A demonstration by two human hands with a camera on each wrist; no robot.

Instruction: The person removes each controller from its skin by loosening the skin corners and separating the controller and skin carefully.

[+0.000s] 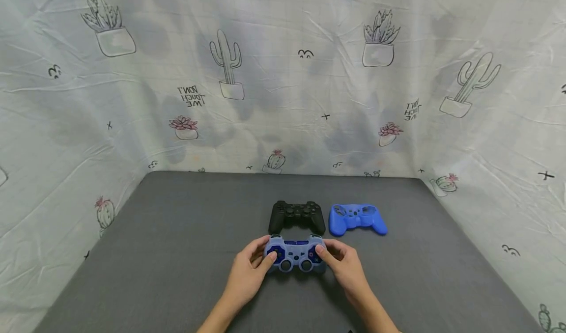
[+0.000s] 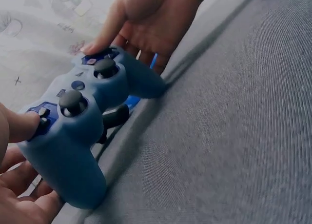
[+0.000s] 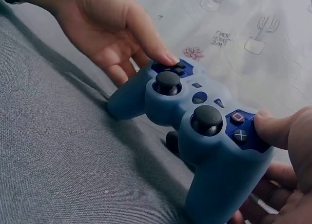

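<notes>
- Two hands are gripping one covered gamepad (image 1: 295, 257): the left hand (image 1: 247, 274) is curling round its left grip, the right hand (image 1: 347, 269) round its right grip, thumbs pressing the face.
- Its long axis is running left to right, centred between both hands, resting on the grey table (image 1: 177, 254).
- Two more items are lying just beyond: one black gamepad (image 1: 297, 216), one loose blue cover (image 1: 357, 219) on the right-hand side.
</notes>
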